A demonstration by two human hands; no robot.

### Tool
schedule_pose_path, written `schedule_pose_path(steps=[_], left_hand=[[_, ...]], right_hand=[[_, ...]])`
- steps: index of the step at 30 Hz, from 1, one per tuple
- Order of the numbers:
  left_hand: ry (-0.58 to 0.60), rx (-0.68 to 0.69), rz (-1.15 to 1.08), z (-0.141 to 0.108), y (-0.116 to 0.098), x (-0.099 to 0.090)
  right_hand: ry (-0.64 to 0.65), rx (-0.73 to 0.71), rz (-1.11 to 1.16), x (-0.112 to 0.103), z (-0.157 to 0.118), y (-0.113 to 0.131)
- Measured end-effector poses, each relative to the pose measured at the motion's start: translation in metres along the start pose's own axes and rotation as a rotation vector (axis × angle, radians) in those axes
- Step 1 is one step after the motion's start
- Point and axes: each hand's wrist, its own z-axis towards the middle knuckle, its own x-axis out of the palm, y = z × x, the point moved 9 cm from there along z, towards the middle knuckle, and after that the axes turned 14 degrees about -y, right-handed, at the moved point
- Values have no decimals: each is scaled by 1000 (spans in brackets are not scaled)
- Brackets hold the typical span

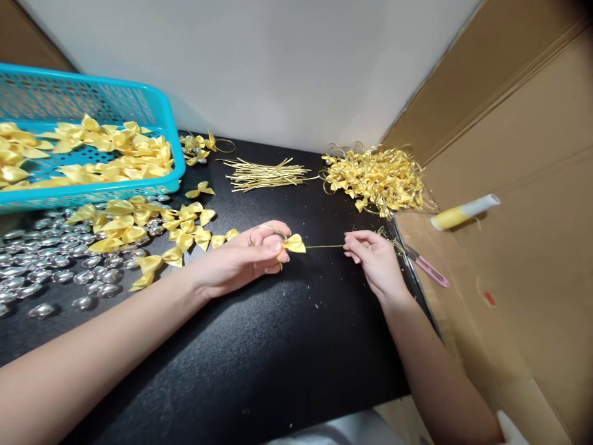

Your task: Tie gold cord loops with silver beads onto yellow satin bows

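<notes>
Over the middle of the black table (pixel 259 346), my left hand (pixel 252 253) pinches a yellow ribbon bow (pixel 295 243). A gold wire loop curves above its fingers. From the bow a thin gold wire (pixel 324 246) runs straight to the right. My right hand (pixel 370 254) has its fingers closed on the far end of that wire. Behind the hands lies a bundle of gold wires (pixel 266 175). Loose yellow bows (pixel 185 240) lie left of my left hand, beside many silver beads (pixel 46 253).
A blue basket (pixel 173 142) holding yellow bows stands at the back left. A pile of wired bows (pixel 377 176) sits at the back right corner. Pink-handled scissors (pixel 430 271) and a tube (pixel 466 212) are to the right, near cardboard (pixel 532 247).
</notes>
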Motion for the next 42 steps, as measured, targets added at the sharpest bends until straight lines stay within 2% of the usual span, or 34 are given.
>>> schedule_pose_path(steps=[3,7,10,14,18,20,22,25,27,30,32,42], left_hand=[[39,-8,77,-2,7,5],[133,-38,242,-9,19,20],[180,-92,365,-14,31,31],[141,-62,427,-16,35,34],[103,-13,434,-15,34,32],[99,-9,426,-15,34,31],[91,-18,417,-15,34,31],[41,-29,392,-13,34,26],[-20,-21,374,-10,33,21],[-108,16,375,-7,32,12],[-144,42,377,-6,30,8],[-164,72,307,-6,30,5]], right_hand=[[-61,-136,-127,-1,0,7],[-156,-342,-309,2,-5,20],[-252,-436,-337,-3,-7,30],[-397,-489,-135,-24,-13,47],[-499,-451,193,-47,-15,56],[-444,-383,334,-47,-13,53],[-320,-274,411,-36,-13,46],[-134,-202,365,-15,-27,41],[-26,-265,195,-1,-45,44],[86,-500,-148,19,-72,56],[112,-630,-290,27,-84,62],[122,-717,-469,35,-86,63]])
